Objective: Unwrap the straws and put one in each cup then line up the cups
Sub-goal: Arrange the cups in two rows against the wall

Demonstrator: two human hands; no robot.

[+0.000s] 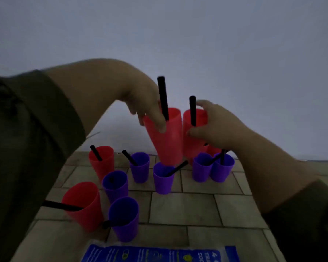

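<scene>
Head view showed both hands raised above the tiled floor (197,207), each holding a cup near its rim. The left grip (146,103) was closed around the tilted red cup (167,144), fingers curled over the upper wall, and a black straw (162,95) stood up out of it beside the fingers. The right grip (218,127) was closed around the second red cup (189,140), thumb on the near side and fingers hooked over the far rim, with its own straw (192,108) upright. The two cups hung just beside each other, perhaps touching; blur hid the gap.

These looked like thin plastic tumblers: light, fairly stiff, smooth and probably a little slippery. They were tall and narrow-based, so easy to tip when set down. A hold around the upper wall seemed sound, since squeezing hard might flex the rim. The straws sat loose and could swing or fall out if a cup leaned far.

Below, purple cups (140,167) and more red ones stood scattered, not yet in a line, most with a straw in view. A blue packet (159,254) lay at the near edge.
</scene>
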